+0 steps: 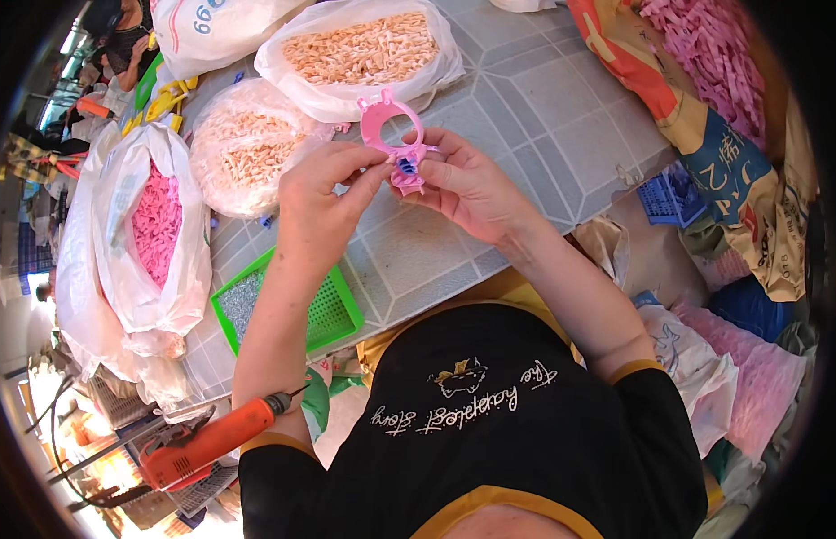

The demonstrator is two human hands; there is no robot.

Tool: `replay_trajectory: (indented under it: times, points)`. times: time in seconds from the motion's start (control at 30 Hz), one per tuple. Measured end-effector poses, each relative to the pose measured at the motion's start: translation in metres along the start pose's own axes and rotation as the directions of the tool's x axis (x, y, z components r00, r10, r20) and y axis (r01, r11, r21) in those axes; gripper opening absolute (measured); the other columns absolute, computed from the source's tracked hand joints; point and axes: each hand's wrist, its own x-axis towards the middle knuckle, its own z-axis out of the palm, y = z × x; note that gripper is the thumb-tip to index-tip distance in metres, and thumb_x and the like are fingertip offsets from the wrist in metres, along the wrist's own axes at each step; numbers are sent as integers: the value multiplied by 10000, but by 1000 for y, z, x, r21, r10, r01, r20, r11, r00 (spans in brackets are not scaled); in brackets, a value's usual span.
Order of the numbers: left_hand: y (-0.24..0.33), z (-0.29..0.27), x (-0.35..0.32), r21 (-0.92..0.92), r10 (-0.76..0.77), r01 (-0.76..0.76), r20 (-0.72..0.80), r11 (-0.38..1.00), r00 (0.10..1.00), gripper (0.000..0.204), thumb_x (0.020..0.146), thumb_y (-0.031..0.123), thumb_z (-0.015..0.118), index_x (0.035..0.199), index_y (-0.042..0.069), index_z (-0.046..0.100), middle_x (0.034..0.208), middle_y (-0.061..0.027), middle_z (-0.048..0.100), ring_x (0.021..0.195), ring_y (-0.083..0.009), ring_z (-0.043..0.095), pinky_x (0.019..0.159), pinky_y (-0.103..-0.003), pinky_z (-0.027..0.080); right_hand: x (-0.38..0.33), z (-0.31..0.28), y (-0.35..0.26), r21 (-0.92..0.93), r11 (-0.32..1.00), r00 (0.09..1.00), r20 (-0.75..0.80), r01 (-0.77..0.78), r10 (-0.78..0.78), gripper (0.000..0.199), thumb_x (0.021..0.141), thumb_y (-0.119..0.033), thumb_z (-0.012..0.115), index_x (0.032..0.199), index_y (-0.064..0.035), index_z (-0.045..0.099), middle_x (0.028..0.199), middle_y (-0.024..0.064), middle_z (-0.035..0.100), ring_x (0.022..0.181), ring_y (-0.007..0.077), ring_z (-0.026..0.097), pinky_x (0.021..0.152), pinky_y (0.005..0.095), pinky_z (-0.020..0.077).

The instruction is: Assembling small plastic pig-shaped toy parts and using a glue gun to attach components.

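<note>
Grey tiled table (544, 99), bags of small plastic parts along the top of the frame | pink ring piece (391, 126) at upper centre, above the table | left hand (324, 202) and right hand (463, 184) pinch its lower end, each grip clamped on it | blue insert (406, 165) between your fingertips | keep the ring steady, press the insert in squarely.

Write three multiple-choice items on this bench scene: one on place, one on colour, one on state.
1. Where is the green tray?
A. under the left forearm
B. atop a bag
C. on the floor

2. What colour is the ring-shaped plastic part?
A. yellow
B. pink
C. green

3. How is the ring part held?
A. lying loose
B. by left hand and right hand together
C. by one hand

Key: A, the tray lies on the table beneath that forearm; B, the ring is pink; B, both hands pinch its lower end.
</note>
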Motion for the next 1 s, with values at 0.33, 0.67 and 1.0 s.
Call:
replay_trajectory:
  times: [0.33, 0.67, 1.0]
  points:
    - [-1, 15, 2, 260, 279, -259, -39, 930, 960, 161, 843, 24, 741, 1003, 6, 721, 932, -123, 689, 826, -245, 673, 725, -311, 527, -2, 0, 0, -25, 998, 998, -18, 64, -64, 350, 980, -106, 633, 1305, -34, 525, 1211, 87, 635, 1072, 198, 669, 984, 346, 553]
    - [1, 16, 6, 31, 99, -98, -21, 995, 995, 196, 850, -16, 718, 1045, 0, 714, 946, -89, 698, 818, -158, 654, 729, -271, 512, 0, -1, -1, 42, 995, 995, -45, 96, -94, 317, 989, -127, 624, 1279, -36, 536, 1186, 95, 644, 1062, 205, 670, 954, 351, 565]
    - [-10, 33, 33, 124, -13, 24, -90, 992, 996, 172, 906, 117, 657, 1041, 20, 703, 955, -169, 692, 897, -341, 666, 784, -407, 524, -1, -10, -10, 12, 899, 859, -300, 437, -414, 214, 1012, -165, 594, 1199, -60, 585, 1131, 91, 677, 1038, 213, 679, 959, 366, 555]
